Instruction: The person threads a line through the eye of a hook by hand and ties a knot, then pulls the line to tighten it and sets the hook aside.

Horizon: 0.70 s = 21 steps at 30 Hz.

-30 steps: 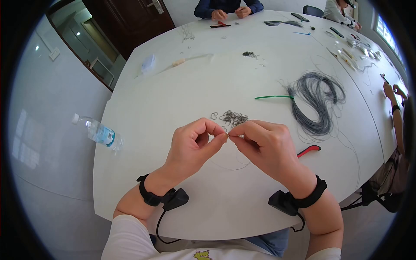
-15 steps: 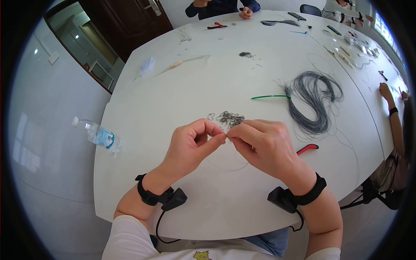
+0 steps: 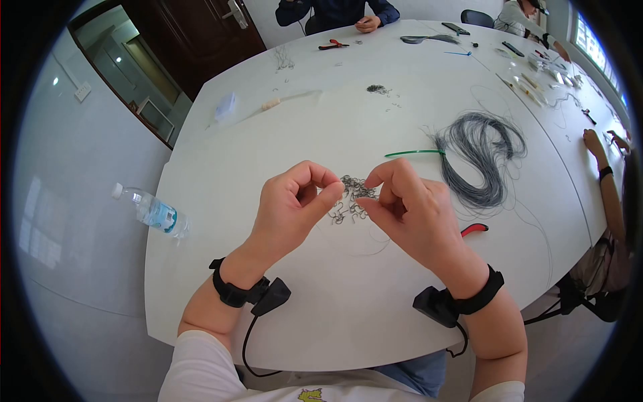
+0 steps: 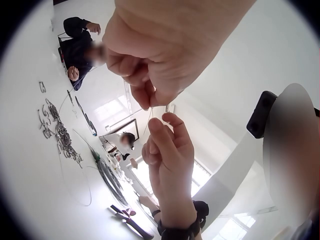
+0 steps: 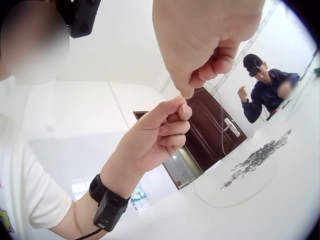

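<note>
Over the near table, my left hand pinches between thumb and forefinger the end of a thin line, which hangs in a wide loop in the right wrist view. Opposite it, my right hand has its thumb and forefinger spread a little apart, the other fingers loosely bent. A small gap separates the two hands' fingertips in the head view. Behind them on the white table lies a pile of small bent metal hooks, partly covered by the right fingers.
Right of my hands lies a bundle of long grey strands tied with a green zip tie. A red-handled tool shows beside my right wrist. A water bottle stands at the left. Other people sit around the table.
My fingertips, earlier meeting at one point, have come apart. The right thumb and forefinger have spread, and both hands have moved slightly away from me, showing more hooks.
</note>
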{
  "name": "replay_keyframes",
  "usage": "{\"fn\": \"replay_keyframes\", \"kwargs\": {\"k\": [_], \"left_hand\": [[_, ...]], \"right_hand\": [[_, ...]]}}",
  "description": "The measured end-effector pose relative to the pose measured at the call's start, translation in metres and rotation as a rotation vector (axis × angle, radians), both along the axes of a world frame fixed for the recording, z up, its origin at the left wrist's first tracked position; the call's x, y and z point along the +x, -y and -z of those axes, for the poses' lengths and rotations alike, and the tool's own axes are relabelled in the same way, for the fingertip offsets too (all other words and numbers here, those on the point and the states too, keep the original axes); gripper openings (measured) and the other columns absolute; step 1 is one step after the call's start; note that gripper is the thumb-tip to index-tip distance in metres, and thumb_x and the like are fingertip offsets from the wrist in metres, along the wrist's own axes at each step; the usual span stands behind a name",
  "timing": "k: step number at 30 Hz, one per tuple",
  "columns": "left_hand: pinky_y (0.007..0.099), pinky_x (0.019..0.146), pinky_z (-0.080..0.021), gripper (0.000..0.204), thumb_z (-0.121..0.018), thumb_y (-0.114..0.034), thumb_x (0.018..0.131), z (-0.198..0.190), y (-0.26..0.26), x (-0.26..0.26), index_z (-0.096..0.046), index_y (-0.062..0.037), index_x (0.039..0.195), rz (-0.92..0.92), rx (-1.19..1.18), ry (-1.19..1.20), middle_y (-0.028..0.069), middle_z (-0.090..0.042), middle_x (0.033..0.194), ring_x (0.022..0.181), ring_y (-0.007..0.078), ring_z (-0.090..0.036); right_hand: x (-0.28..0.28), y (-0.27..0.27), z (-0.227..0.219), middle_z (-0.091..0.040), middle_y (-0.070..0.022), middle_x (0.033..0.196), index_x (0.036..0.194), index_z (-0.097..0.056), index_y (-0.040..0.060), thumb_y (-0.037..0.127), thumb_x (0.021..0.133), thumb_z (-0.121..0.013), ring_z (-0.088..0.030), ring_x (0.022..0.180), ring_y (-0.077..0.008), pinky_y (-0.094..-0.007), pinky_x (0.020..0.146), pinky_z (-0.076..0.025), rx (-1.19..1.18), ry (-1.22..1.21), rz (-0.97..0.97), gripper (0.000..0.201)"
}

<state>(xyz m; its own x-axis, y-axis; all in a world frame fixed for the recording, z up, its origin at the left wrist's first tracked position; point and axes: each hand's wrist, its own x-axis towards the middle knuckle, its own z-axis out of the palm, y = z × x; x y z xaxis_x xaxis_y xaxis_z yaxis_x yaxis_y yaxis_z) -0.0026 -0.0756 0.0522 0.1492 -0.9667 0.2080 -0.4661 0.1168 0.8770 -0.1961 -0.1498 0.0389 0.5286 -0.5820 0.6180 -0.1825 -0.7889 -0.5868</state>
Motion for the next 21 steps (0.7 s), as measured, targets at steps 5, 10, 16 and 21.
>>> {"fn": "replay_keyframes", "kwargs": {"k": [5, 10, 16, 21], "left_hand": [[0.0153, 0.059, -0.037, 0.009, -0.067, -0.011, 0.093, 0.000, -0.001, -0.003, -0.062, -0.0034, 0.091, -0.028, -0.030, 0.020, -0.0050, -0.060, 0.077, 0.065, -0.0009, -0.046], [0.0176, 0.051, -0.029, 0.008, -0.068, -0.008, 0.088, -0.005, -0.003, -0.011, -0.062, -0.0040, 0.085, -0.047, -0.112, 0.151, -0.0084, -0.052, 0.068, 0.056, -0.0004, -0.033], [0.0192, 0.050, -0.027, 0.008, -0.069, -0.005, 0.085, -0.001, -0.005, -0.009, -0.062, -0.0046, 0.083, -0.004, -0.197, 0.317, -0.0063, -0.054, 0.070, 0.054, 0.0014, -0.033], [0.0205, 0.048, -0.028, 0.011, -0.070, 0.000, 0.082, 0.005, -0.005, -0.003, -0.060, -0.0051, 0.082, 0.086, -0.258, 0.385, -0.0026, -0.058, 0.074, 0.052, 0.0040, -0.034]], "right_hand": [[0.000, 0.003, 0.002, -0.059, -0.0033, 0.062, 0.088, -0.059, 0.0082, 0.010, 0.082, -0.072, -0.059, 0.053, -0.0209, -0.0313, 0.048, -0.043, -0.151, 0.018, 0.003, 0.015], [0.000, 0.003, 0.003, -0.060, -0.0041, 0.066, 0.081, -0.060, 0.0078, 0.011, 0.083, -0.071, -0.059, 0.056, -0.0225, -0.0329, 0.049, -0.044, -0.221, 0.017, -0.005, 0.011], [-0.001, 0.001, -0.001, -0.059, -0.0034, 0.068, 0.080, -0.060, 0.0086, 0.010, 0.082, -0.070, -0.059, 0.059, -0.0221, -0.0332, 0.050, -0.044, -0.284, -0.006, 0.000, 0.010], [-0.002, 0.006, 0.000, -0.060, -0.0028, 0.069, 0.080, -0.060, 0.0089, 0.010, 0.082, -0.070, -0.059, 0.059, -0.0215, -0.0326, 0.050, -0.044, -0.292, -0.006, -0.025, 0.011]]}}
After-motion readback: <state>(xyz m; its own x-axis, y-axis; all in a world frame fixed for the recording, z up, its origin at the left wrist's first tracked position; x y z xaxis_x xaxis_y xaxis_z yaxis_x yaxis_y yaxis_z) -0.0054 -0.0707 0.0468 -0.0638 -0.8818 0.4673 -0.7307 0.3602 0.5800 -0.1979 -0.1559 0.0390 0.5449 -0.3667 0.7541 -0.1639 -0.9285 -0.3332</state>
